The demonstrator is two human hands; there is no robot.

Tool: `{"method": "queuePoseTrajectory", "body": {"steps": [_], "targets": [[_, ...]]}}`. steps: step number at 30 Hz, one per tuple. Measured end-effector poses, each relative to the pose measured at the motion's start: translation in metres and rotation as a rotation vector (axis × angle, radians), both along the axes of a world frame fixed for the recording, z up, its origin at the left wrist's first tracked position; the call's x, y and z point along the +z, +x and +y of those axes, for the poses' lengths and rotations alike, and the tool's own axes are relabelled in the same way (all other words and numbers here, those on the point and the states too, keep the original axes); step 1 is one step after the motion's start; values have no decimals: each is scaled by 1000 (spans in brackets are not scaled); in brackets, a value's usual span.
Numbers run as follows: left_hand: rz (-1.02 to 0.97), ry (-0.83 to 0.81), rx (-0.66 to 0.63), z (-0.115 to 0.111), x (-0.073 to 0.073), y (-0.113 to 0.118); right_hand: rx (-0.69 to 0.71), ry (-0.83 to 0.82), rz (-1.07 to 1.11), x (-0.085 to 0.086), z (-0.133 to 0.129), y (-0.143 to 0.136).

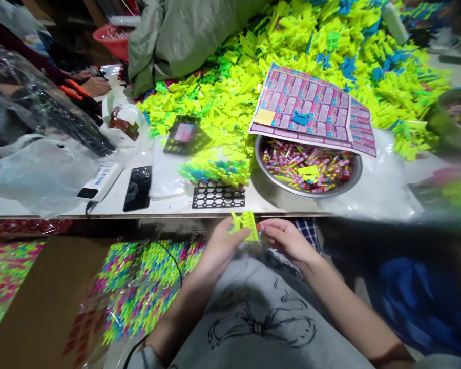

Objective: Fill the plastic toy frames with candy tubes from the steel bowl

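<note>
Above my lap, just below the table edge, my left hand point(219, 245) is closed on a flat neon-yellow plastic piece point(249, 223) with cut-out shapes. Close to its right side, my right hand point(286, 238) pinches a small red-and-lilac piece point(260, 228); its exact kind is too small to make out. On the table ahead, a metal bowl point(359, 177) holds many small pink-labelled tubes, with one loose yellow piece point(309, 173) on top. A black honeycomb grid point(218, 197) lies at the table edge, with a stack of yellow and blue pieces point(218, 169) behind it.
A large heap of yellow pieces point(230, 92) covers the back. Printed label sheets point(311, 105) overlap the bowl. A phone point(137, 188), white power bank point(101, 182) and plastic bag point(42, 169) lie left. Below stands a carton point(42, 292) beside bagged pieces. Another person's hand point(96, 86) is far left.
</note>
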State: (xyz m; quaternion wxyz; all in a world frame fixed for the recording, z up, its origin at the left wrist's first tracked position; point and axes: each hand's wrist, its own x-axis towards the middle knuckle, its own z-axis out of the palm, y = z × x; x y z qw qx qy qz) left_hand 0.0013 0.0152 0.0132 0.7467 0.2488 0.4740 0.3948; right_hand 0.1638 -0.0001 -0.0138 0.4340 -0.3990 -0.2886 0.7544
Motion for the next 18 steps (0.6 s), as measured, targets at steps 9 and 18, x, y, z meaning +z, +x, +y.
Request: {"method": "queuePoseTrajectory", "body": {"steps": [9,18], "targets": [[-104,-32,-121,-5,9,0,20,72,-44,2,-5,3],[-82,-38,-217,-3,11,-1,17,316,-427,25,-9,10]]}}
